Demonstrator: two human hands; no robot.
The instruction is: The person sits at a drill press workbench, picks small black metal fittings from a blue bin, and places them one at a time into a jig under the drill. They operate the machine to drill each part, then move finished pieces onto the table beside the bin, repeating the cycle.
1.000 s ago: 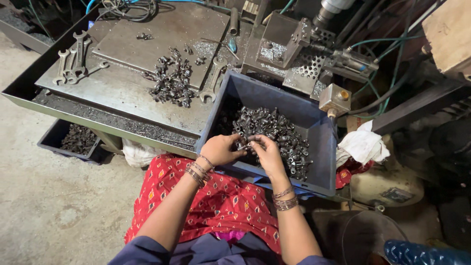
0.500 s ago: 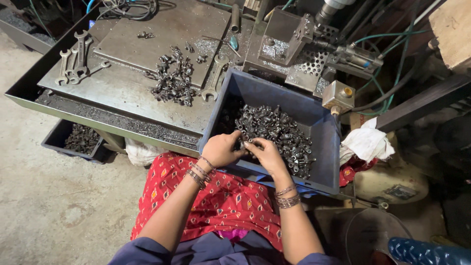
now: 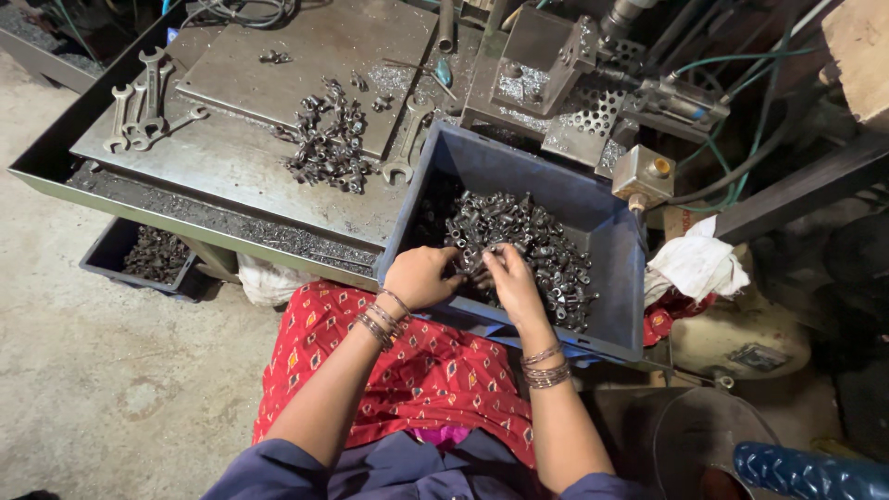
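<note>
Reaching into the blue bin (image 3: pixel 616 306), both hands have drawn closer together than before. Left hand (image 3: pixel 421 276) is curled over the metal parts (image 3: pixel 546 250); right hand (image 3: pixel 507 278) lies half-open on them, its grasp hidden. Bin sits unmoved beside the table (image 3: pixel 222 171).

Soft, even daylight falls from the left; the floor (image 3: pixel 102 389) is bright, the far right dim and shadowed. Sharp centre, slight wide-angle stretch at the edges.

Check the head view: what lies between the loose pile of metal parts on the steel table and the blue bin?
In the head view, a single open-ended spanner lies on the steel table, between the loose pile of metal parts and the blue bin; its lower end sits near the bin's corner.
</note>
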